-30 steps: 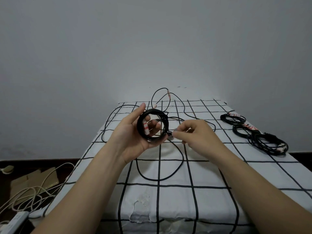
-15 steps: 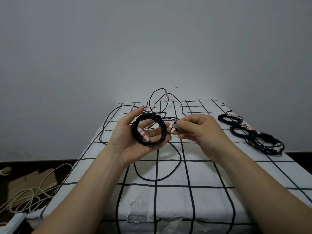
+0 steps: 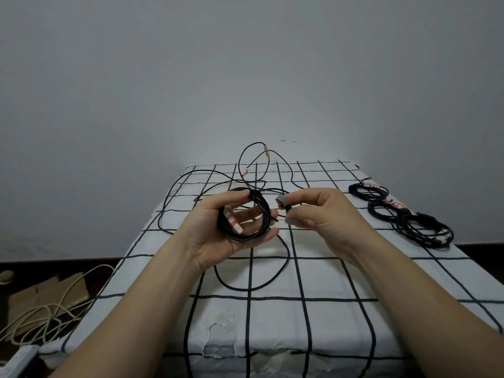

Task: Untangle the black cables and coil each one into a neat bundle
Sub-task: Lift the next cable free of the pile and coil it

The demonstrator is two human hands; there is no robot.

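Observation:
My left hand [image 3: 218, 241] holds a black cable coil [image 3: 246, 233] with a red-and-white tag, thumb on top and fingers underneath. Just right of it, my right hand [image 3: 319, 214] pinches that cable's free end, a grey plug [image 3: 283, 203], between thumb and fingers. A slack loop of black cable [image 3: 283, 271] hangs from the coil onto the cloth below the hands. Loose tangled black cables [image 3: 245, 170] lie at the far end of the table. Three coiled black bundles [image 3: 420, 227] sit along the right edge.
The table [image 3: 272, 323] is covered by a white cloth with a black grid. On the floor at left lie white cords [image 3: 49, 309], brown cardboard [image 3: 41, 296] and a white power strip [image 3: 19, 358]. A grey wall stands behind the table.
Both hands rose slightly. My left hand tilted the coil flatter, and my right hand lifted the cable's end up beside the coil, turning the grey plug into view.

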